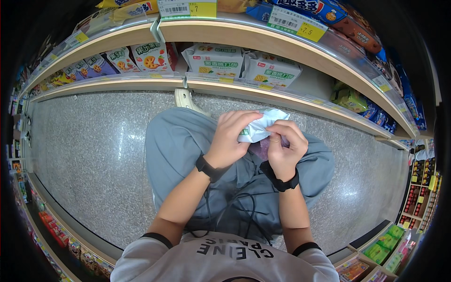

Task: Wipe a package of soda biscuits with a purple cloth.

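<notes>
Above my lap, my left hand (230,134) grips a white and pale-blue snack package (257,129) by its left side, the thumb underneath. The package is tilted, and its wrapper looks creased. At its right end is my right hand (287,144), with bent fingers touching the wrapper. A purple cloth (260,150) is bunched in that hand and hangs below the package. Part of the cloth is hidden behind the fingers. Both wrists wear black bands.
I sit low, knees bent, close to a wooden shelf (244,87). On its lower level stand large white biscuit packs (215,60) and, to their left, boxed snacks (149,56). Green and blue packets (350,99) lie at the right. More shelving (80,230) curves behind me.
</notes>
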`<state>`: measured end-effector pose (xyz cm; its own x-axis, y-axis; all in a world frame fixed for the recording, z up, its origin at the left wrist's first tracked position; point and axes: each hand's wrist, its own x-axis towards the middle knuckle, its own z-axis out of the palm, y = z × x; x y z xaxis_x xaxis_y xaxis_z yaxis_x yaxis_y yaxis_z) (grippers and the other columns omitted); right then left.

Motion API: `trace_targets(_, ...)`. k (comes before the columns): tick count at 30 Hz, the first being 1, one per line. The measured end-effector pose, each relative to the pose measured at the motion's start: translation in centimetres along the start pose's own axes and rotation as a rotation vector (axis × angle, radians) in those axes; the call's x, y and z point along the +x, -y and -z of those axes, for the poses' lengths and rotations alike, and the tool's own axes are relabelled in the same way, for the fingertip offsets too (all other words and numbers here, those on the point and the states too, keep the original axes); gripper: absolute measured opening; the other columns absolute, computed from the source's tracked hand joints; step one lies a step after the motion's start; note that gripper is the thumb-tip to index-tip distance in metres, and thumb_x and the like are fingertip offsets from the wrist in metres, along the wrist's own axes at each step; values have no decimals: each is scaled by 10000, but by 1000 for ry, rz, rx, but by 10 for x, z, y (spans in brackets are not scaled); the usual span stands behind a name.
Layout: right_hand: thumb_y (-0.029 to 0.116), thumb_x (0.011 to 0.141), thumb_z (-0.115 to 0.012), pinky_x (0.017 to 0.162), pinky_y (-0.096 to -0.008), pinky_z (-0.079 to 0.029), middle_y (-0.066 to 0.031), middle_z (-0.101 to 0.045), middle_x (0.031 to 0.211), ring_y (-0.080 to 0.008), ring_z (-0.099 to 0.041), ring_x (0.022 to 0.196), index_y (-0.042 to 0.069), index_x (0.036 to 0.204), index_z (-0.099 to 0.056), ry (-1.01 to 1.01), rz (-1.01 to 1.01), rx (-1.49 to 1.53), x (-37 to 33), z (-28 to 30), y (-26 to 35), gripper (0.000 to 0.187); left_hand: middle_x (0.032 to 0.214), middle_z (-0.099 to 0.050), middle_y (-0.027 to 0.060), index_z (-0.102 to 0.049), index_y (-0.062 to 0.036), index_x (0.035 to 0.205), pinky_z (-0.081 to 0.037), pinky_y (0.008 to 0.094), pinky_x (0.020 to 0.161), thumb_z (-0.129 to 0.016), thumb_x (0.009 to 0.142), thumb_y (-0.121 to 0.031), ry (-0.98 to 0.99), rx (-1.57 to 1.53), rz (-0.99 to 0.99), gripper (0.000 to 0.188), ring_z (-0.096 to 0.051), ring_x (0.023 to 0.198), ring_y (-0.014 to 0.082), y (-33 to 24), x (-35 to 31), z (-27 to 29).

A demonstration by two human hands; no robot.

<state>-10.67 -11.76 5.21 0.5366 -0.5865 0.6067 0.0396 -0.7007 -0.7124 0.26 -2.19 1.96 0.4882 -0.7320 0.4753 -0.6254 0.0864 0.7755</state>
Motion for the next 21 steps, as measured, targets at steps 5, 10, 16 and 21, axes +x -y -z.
trace_targets(5,-70,699,-643,624,-238,-440,-69,-600,728,-153,-565,663,-10,739,-631,-46,-160,166,-3,2,-8,73,1043,-612,87,-578,-75,1067,-383,359,889,-653,621,29,20,-29,-35,463,-563,990,281,1,4,-3)
trace_targets(10,-55,715,-653,644,-233,-439,-74,-589,770,-149,-561,691,-14,755,-624,51,-130,171,4,1,-8,64,1030,-608,101,-568,-58,1077,-429,335,855,-698,642,21,-10,-109,80,461,-575,974,260,3,-3,-3)
trace_targets(16,-35,767,-657,585,-192,-422,-79,-506,984,-71,-514,658,-6,1047,-499,-66,-351,255,7,-2,-4,323,1072,-563,77,-461,3,1168,-436,269,856,-703,748,-3,-278,-397,370,485,-540,997,142,22,-12,-5)
trace_targets(21,20,747,-705,536,-185,-410,-76,-446,1014,-46,-487,617,15,1161,-388,90,-586,291,-1,-1,-22,522,1076,-556,87,-453,20,1166,-427,279,871,-708,752,-32,-393,-582,427,488,-527,1005,147,22,-9,-5)
